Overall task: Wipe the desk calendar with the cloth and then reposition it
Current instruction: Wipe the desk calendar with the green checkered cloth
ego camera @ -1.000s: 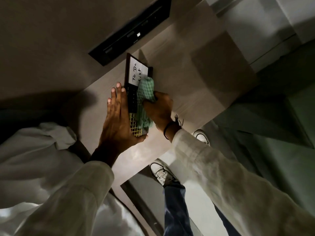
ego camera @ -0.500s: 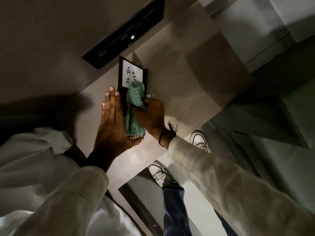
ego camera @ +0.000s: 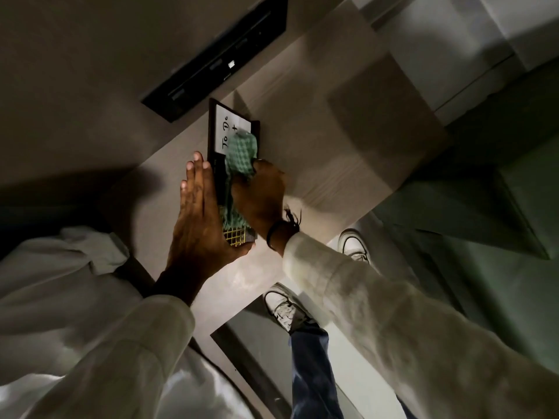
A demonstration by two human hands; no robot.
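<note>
Our right hand (ego camera: 260, 196) presses the green checked cloth (ego camera: 240, 155) closed in its fingers onto the dark-framed desk calendar (ego camera: 231, 128), which lies lengthwise away from us on the pale wooden desk (ego camera: 348, 140); our flat open left hand (ego camera: 201, 219) braces its left edge.

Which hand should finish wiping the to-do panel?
Right. The right hand already grips the cloth on the desk calendar; the left hand lies flat along its edge, bracing it.

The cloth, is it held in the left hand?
No, the right hand presses the green cloth on the desk calendar.
</note>
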